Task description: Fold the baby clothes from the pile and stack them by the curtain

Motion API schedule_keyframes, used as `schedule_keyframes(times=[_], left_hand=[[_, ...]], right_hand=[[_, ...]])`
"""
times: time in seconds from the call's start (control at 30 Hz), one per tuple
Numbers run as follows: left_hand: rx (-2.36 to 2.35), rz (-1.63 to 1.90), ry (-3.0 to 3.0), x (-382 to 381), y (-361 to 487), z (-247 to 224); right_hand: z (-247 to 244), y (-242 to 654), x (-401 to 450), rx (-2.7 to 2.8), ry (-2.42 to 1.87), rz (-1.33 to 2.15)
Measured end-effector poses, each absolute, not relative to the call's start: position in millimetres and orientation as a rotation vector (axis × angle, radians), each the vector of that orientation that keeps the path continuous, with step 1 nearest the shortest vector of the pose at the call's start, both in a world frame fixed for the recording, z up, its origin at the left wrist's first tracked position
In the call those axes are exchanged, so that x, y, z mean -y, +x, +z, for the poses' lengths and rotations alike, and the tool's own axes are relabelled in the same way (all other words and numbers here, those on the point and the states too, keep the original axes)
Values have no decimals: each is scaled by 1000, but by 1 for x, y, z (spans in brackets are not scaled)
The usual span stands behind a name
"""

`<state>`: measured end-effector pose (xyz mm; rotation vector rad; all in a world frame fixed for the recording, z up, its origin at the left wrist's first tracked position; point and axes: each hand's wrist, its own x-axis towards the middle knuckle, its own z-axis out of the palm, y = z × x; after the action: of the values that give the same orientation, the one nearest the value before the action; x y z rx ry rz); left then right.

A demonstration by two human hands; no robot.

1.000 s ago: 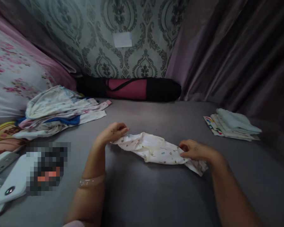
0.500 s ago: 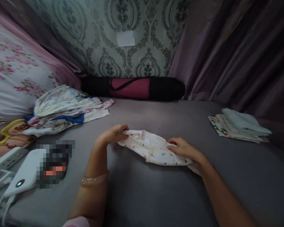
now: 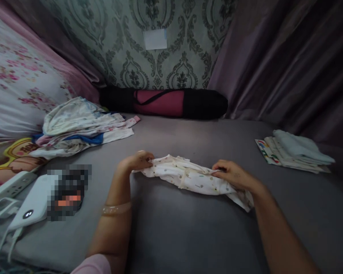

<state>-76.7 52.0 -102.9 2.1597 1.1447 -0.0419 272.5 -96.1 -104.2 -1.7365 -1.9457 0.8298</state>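
A small white baby garment with a scattered print and pale yellow trim is stretched sideways in front of me, just at the grey bed surface. My left hand pinches its left end between thumb and fingers. Toward the other end, my right hand has its thumb and fingertips closed on the upper edge. One loose corner of the cloth hangs below my right wrist. The garment is bunched lengthwise, so its full shape is hidden.
A loose heap of clothes lies at left, and a folded stack of cloths at right. A black and pink long bag rests along the wall. Near left are a power strip, a white power bank, cables and a pixelated object.
The garment's opening has flattened and its upper edge is drawn straighter. My right hand has shifted to the right, pulling the cloth wider. The view has moved slightly.
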Motion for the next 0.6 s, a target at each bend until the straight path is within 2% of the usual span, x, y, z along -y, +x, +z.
schedule_keyframes(times=[0.1,0.3,0.6], left_hand=[[-1190,-150,2243,-51,-71,-103],[-1038,26,2199,-39,-59,-87],[-1008,141,2180,-41,-43,-98]], right_hand=[[-108,263,94,1963,-1769,858],[-105,250,95,1913,-1756,893],[-99,241,95,1926,-1685,789]])
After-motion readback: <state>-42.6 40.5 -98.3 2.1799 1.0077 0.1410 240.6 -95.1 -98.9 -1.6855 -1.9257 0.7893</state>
